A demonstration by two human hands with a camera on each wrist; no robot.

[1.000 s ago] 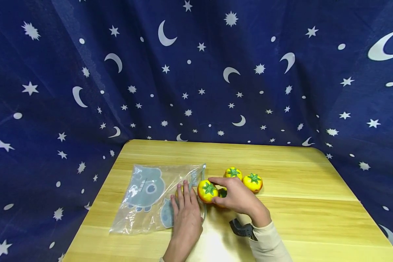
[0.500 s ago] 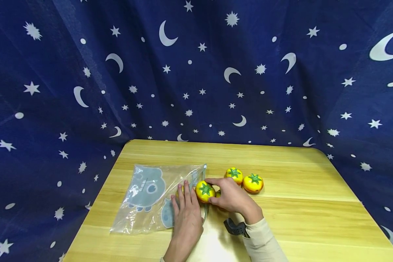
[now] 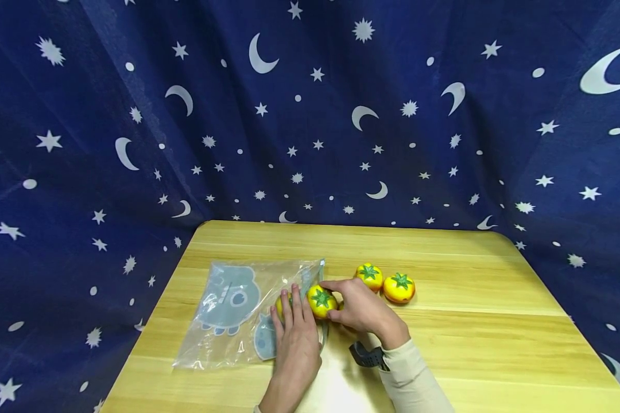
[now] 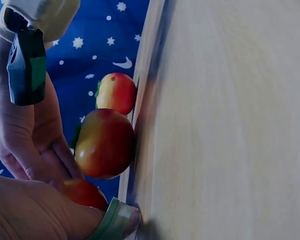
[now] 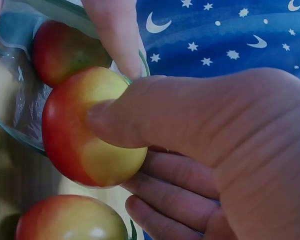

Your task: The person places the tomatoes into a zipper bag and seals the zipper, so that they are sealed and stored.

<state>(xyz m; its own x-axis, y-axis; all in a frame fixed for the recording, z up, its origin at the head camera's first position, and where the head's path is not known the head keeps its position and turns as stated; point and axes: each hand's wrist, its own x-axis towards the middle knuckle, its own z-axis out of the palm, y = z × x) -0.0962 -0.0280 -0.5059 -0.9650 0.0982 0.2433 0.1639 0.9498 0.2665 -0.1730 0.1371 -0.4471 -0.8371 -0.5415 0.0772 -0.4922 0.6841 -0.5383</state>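
Clear plastic bag (image 3: 250,312): left hand (image 3: 296,344) flat atop. At mouth: round yellow-red fruit (image 3: 321,301), right hand (image 3: 364,308) pinching; likely light, best side-held.

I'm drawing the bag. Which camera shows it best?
The head view: the bag lies nearly whole, monster print showing, partly under the left hand. The right wrist view shows just its open end, partly blocked by the held fruit; the left wrist view, only a green edge at the thumb.
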